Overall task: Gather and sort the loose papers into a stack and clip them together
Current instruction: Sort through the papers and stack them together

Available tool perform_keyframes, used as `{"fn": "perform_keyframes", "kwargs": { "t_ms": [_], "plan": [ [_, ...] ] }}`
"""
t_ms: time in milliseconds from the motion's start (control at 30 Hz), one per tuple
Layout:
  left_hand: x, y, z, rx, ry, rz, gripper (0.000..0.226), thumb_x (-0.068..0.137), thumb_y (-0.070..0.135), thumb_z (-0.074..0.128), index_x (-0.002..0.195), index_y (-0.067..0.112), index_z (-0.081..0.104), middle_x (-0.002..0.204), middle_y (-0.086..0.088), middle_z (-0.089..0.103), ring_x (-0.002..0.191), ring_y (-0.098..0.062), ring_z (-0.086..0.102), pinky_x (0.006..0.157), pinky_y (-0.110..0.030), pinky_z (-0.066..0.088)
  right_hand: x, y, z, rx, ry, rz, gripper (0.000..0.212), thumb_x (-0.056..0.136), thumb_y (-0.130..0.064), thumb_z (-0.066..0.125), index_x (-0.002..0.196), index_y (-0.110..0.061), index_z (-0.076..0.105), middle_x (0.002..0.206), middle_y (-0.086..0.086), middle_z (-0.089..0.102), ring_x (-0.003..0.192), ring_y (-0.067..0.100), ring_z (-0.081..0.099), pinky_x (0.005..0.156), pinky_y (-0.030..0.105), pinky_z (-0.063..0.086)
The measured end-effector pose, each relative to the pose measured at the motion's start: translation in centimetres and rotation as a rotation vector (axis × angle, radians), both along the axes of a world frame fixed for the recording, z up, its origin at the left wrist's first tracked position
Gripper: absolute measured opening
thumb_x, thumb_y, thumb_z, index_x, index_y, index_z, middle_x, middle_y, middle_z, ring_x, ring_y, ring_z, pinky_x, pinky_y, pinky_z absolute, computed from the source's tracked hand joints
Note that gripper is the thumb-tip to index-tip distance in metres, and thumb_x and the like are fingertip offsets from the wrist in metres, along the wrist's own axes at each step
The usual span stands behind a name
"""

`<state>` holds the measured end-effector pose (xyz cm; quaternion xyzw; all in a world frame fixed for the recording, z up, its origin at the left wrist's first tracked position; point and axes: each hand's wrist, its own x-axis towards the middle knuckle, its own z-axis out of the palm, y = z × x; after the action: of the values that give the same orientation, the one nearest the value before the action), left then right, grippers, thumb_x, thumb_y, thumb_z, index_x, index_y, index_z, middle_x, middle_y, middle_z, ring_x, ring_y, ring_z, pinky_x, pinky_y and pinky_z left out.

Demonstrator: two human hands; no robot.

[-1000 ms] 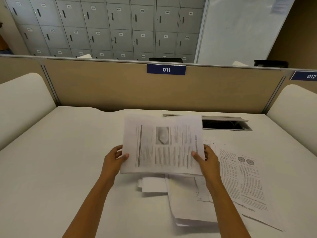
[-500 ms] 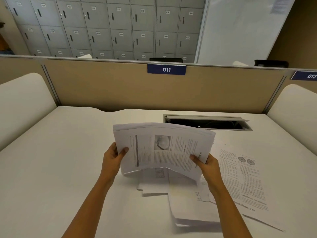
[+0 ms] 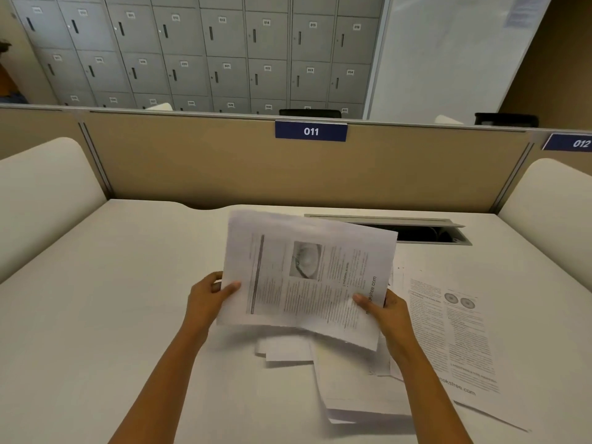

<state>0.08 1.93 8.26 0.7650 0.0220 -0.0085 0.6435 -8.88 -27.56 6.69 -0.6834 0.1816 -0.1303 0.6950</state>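
Above the smooth white desk [image 3: 96, 315], left hand [image 3: 205, 302] and right hand [image 3: 384, 310] pinch opposite edges of a thin, curling sheaf of printed white papers [image 3: 307, 277]; loose flat sheets [image 3: 455, 334] lie beneath.

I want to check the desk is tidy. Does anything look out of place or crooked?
Yes. Both hands, left and right, hold a tilted bundle of papers. Under it, loose sheets lie overlapped at different angles on the desk, and one printed page lies apart, to the right.
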Motion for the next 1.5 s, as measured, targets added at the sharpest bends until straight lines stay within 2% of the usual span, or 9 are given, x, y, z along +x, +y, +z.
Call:
{"fn": "perform_keyframes", "kwargs": {
  "t_ms": [267,433,567,667,800,967,1100,1233,1500],
  "plan": [
    [0.5,-1.4,1.2,-0.644,0.297,0.168,0.041,0.086,0.004,0.059,0.126,0.000,0.050,0.116,-0.015,0.059,0.101,-0.026,0.057,0.086,-0.034,0.046,0.1,2.3,0.0,0.358,0.039,-0.059,0.066,0.061,-0.017,0.083,0.121,-0.004,0.058,0.109,0.015,0.069,0.088,0.029,0.070,0.068,0.036,0.060],
    [-1.8,-5.5,0.5,-0.637,0.309,0.037,0.040,0.091,0.001,0.048,0.130,0.009,0.046,0.115,-0.012,0.060,0.098,-0.025,0.059,0.083,-0.037,0.048,0.8,6.7,0.0,0.530,0.028,-0.140,0.051,0.078,0.004,0.068,0.126,-0.004,0.052,0.119,0.016,0.063,0.085,0.021,0.067,0.061,0.031,0.060],
    [-3.0,-8.2,-1.0,-0.556,0.298,-0.029,0.044,0.091,0.001,0.048,0.133,0.013,0.043,0.116,-0.012,0.060,0.089,-0.020,0.061,0.061,-0.029,0.055,0.8,8.7,-0.5,0.565,0.010,-0.191,0.044,0.080,0.003,0.066,0.122,-0.008,0.055,0.110,0.008,0.063,0.080,0.016,0.065,0.060,0.027,0.059],
    [-2.7,-8.0,-1.7,-0.559,0.304,-0.015,0.046,0.091,0.000,0.049,0.134,0.013,0.043,0.122,-0.012,0.059,0.096,-0.025,0.061,0.066,-0.033,0.056,0.4,8.3,-0.9,0.483,0.037,-0.127,0.029,0.080,-0.003,0.068,0.103,-0.019,0.061,0.109,0.003,0.065,0.089,0.020,0.066,0.070,0.031,0.059],
    [-1.5,-5.8,-2.6,-0.534,0.336,0.004,0.045,0.090,-0.003,0.049,0.133,0.008,0.044,0.125,-0.016,0.057,0.100,-0.030,0.057,0.074,-0.039,0.052,-0.4,5.1,-1.1,0.275,0.101,-0.101,0.034,0.084,-0.016,0.067,0.117,-0.013,0.059,0.109,0.009,0.068,0.092,0.021,0.067,0.072,0.026,0.057],
    [0.4,-2.2,-3.8,-0.368,0.428,-0.057,0.043,0.089,-0.003,0.048,0.130,0.007,0.046,0.128,-0.018,0.056,0.105,-0.035,0.056,0.084,-0.044,0.048,-2.6,-2.1,-0.9,-0.327,0.266,-0.378,0.048,0.084,-0.029,0.065,0.127,-0.015,0.051,0.122,0.010,0.062,0.105,0.028,0.059,0.093,0.038,0.043],
    [0.8,-0.5,-4.3,-0.209,0.485,-0.142,0.041,0.088,-0.002,0.049,0.127,0.010,0.048,0.113,-0.015,0.063,0.096,-0.033,0.061,0.072,-0.040,0.052,-4.5,-8.5,-1.4,-0.678,0.620,-0.462,0.073,0.076,-0.041,0.072,0.136,-0.012,0.042,0.133,0.022,0.049,0.119,0.042,0.047,0.097,0.050,0.040],
    [0.7,0.3,-4.8,-0.103,0.502,-0.224,0.036,0.087,-0.001,0.049,0.120,0.012,0.051,0.100,-0.009,0.066,0.090,-0.030,0.063,0.068,-0.038,0.053,-6.8,-11.7,-2.4,-0.739,0.915,-0.498,0.097,0.066,-0.057,0.072,0.137,-0.003,0.034,0.136,0.029,0.037,0.124,0.043,0.036,0.101,0.050,0.033],
    [0.6,0.6,-5.4,-0.080,0.492,-0.235,0.037,0.088,0.004,0.050,0.124,0.015,0.050,0.114,-0.015,0.065,0.100,-0.034,0.063,0.078,-0.043,0.054,-6.9,-11.7,-4.0,-0.843,0.885,-0.338,0.102,0.070,-0.069,0.057,0.145,-0.009,0.021,0.149,0.023,0.021,0.136,0.039,0.022,0.110,0.052,0.023]
  ]
}}
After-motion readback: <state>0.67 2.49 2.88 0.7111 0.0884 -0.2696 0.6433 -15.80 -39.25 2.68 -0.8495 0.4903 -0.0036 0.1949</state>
